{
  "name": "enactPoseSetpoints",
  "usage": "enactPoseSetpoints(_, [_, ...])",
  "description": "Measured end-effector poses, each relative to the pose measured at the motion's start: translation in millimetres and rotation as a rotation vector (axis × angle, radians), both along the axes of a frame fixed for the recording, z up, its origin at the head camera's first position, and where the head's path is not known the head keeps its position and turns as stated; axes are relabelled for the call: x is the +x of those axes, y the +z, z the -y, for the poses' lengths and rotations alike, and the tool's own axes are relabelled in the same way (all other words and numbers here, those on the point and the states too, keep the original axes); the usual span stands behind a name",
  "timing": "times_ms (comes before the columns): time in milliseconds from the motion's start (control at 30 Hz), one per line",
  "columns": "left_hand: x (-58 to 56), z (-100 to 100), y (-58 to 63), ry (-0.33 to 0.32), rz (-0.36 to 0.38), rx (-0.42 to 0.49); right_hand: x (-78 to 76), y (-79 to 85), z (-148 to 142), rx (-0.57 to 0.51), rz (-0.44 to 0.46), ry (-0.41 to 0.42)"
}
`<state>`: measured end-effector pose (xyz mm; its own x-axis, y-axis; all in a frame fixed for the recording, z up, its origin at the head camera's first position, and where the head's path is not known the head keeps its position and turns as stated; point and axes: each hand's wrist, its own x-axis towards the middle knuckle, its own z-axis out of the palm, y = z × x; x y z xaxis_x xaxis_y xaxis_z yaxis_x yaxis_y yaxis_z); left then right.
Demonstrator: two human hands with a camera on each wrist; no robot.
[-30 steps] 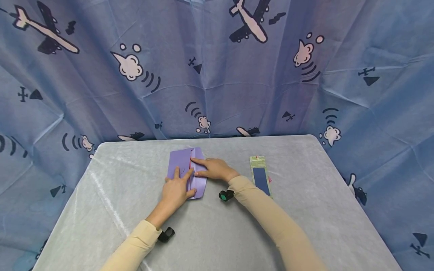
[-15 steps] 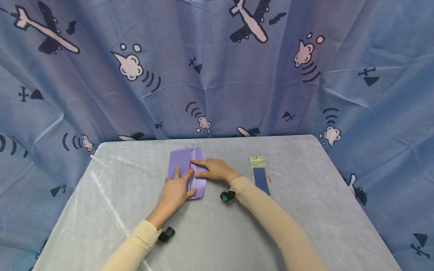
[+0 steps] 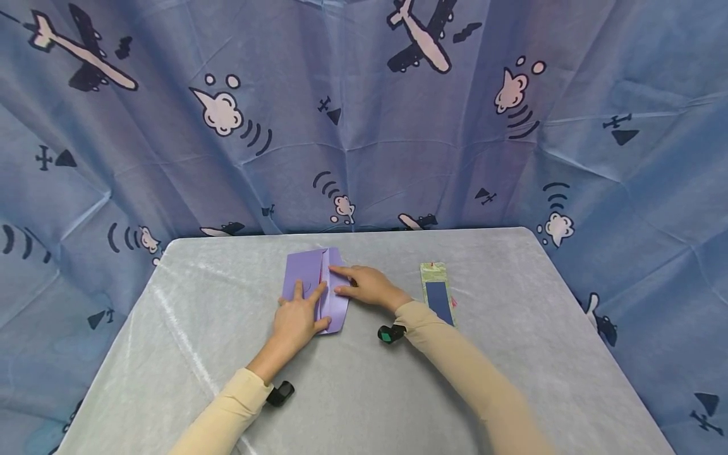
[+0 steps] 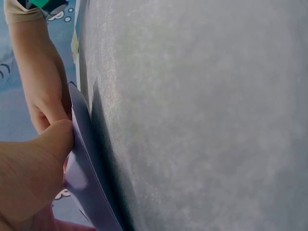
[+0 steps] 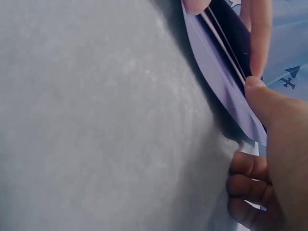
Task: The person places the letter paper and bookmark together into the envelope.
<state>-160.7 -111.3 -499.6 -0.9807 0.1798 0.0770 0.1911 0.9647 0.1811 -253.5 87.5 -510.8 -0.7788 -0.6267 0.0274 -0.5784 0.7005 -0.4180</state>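
Note:
A purple paper envelope [image 3: 301, 268] lies on the table, its long flap [image 3: 335, 306] along the right side. My left hand [image 3: 293, 321] rests on it with fingers spread, holding it down near the flap's edge. My right hand [image 3: 370, 285] touches the flap with an extended index finger and the thumb, while its other fingers curl in under the palm in the right wrist view. There the thumb [image 5: 262, 98] meets the envelope [image 5: 216, 79] and a slit shows along the flap's edge. Beneath my left thumb [image 4: 57, 139], the envelope's near end [image 4: 89, 173] appears edge-on in the left wrist view.
To the right lies a flat, pale green patterned strip [image 3: 433, 272] with a dark blue panel [image 3: 438, 300], partly behind my right sleeve [image 3: 449, 347]. A grey cloth covers the table [image 3: 199, 303]. Behind it hangs a blue curtain [image 3: 364, 114] printed with planes.
My right hand has slid slightly to the right across the flap, its fingertips leaving the flap's inner edge. Less of the red line at that edge shows. My left hand has stayed in place.

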Motion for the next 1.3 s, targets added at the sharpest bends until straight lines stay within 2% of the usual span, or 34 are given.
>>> enactPoseSetpoints(233, [-0.4, 1, 0.0, 0.002, -0.002, 0.002, 2.1, 4.8, -10, -0.108, 0.065, 0.005])
enactPoseSetpoints(600, [0.1, 1, 0.9, 0.012, 0.005, -0.002, 9.1, 13.7, -31, -0.161, 0.085, 0.024])
enactPoseSetpoints(933, [1.1, 0, 0.6, 0.013, -0.009, 0.011, 25.3, 32.9, -66, -0.152, 0.084, -0.062])
enactPoseSetpoints(1300, [1.1, 0, 0.3, 0.016, -0.013, 0.025, 37.6, 35.4, -126, -0.202, 0.068, -0.170])
